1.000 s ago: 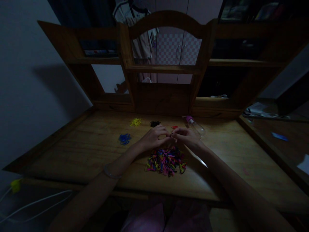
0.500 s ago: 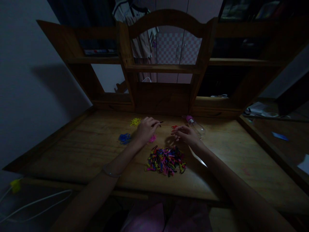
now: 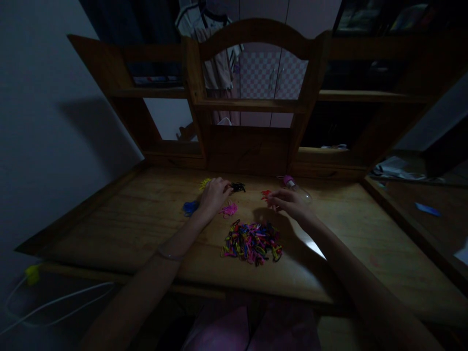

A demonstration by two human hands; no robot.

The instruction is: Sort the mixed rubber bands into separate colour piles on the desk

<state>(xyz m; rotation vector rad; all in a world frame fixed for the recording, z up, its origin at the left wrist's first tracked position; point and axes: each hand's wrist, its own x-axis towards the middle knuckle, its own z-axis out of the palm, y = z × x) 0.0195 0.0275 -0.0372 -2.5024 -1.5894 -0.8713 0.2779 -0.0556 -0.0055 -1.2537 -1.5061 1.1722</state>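
Small colourful loops that look like rubber bands lie on the wooden desk. My left hand (image 3: 215, 196) is over the desk with bent fingers, its fingertips at the left edge of a small black pile (image 3: 239, 187). No band shows in those fingers. My right hand (image 3: 288, 203) is beside a small red pile (image 3: 265, 195), thumb and fingers drawn together; whatever they hold, if anything, cannot be made out. A pink pile (image 3: 229, 209), a blue pile (image 3: 190, 208) and a partly covered yellow pile (image 3: 204, 184) lie around my left hand. A larger mixed-colour heap (image 3: 252, 243) lies nearer me.
Behind my right hand a clear bottle (image 3: 302, 193) with a pink cap lies on its side. A wooden shelf unit (image 3: 250, 105) rises along the desk's back. A white cable (image 3: 62, 312) hangs at the lower left, and a blue packet (image 3: 427, 209) rests at the far right.
My left hand has drawn back leftward, uncovering the black pile and more of the pink one. My right hand's fingers have come closer together beside the red pile. The view has shifted slightly.
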